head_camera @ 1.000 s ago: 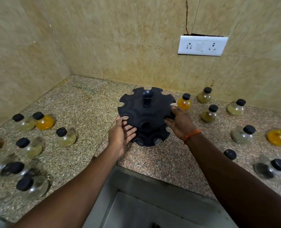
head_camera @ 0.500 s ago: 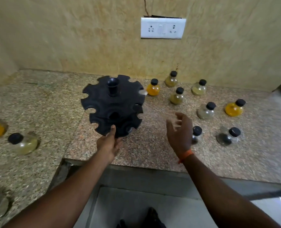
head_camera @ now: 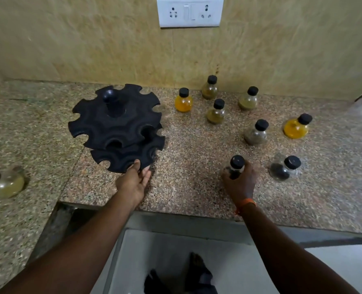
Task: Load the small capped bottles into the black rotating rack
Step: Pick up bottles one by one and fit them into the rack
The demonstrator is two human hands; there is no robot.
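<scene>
The black two-tier rotating rack (head_camera: 116, 128) stands on the granite counter with all visible notches bare. My left hand (head_camera: 134, 180) rests its fingertips against the lower tier's front edge, holding nothing. To the right, my right hand (head_camera: 240, 184) wraps around a small clear bottle with dark contents and a black cap (head_camera: 236, 165), which stands on the counter. Several more capped bottles stand right of the rack, among them an orange one (head_camera: 183, 100), a dark one (head_camera: 284, 169) and another orange one (head_camera: 296, 127).
A pale bottle (head_camera: 4, 183) lies at the left edge of the counter (head_camera: 186, 187). A white socket plate (head_camera: 189, 11) sits on the tiled back wall. The counter's front edge runs just below my wrists, with the floor and my feet beneath.
My view has swung right. My right hand has moved right and closed around the dark bottle near the front. My left hand stays at the rack's lower tier.
</scene>
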